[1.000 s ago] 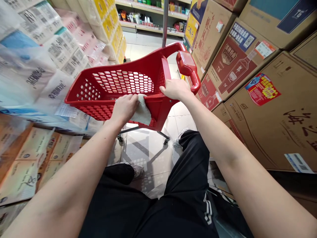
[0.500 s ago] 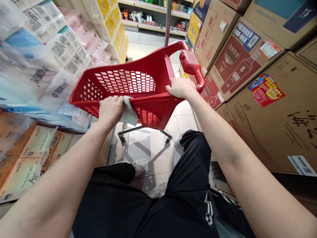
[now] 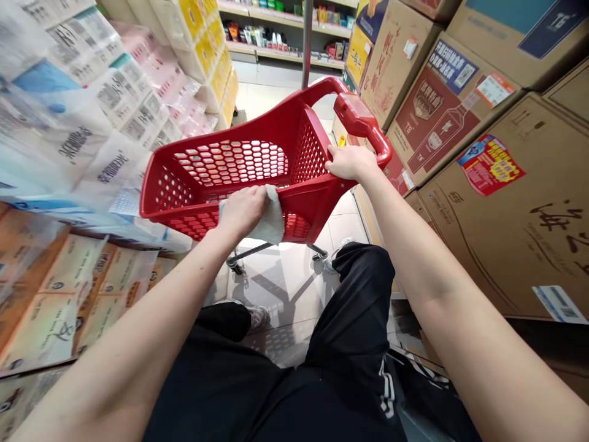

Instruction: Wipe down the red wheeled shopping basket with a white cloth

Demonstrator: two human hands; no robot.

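Observation:
A red plastic shopping cart (image 3: 304, 132) stands sideways in front of me, its honeycomb basket holding nothing that I can see. My left hand (image 3: 245, 210) is closed round a pale cloth (image 3: 271, 224), pressing it over the basket's near rim. Part of the cloth hangs down the outer side. Farther right, my right hand (image 3: 352, 162) grips the cart near the lower end of its handle (image 3: 380, 144), thumb on the inner side of the rim and the other fingers mostly hidden.
Wrapped tissue packs (image 3: 87, 135) are stacked at the left, above orange-and-cream cartons (image 3: 59, 270). Cardboard boxes (image 3: 501, 202) rise along the right. A shelf of small goods (image 3: 280, 46) stands at the back, and a metal pole (image 3: 307, 43) rises behind the cart. My legs straddle the tiled floor (image 3: 280, 319).
My left hand has slid right along the near rim with the cloth. The cart has shifted slightly right and turned a little, my right hand staying on it.

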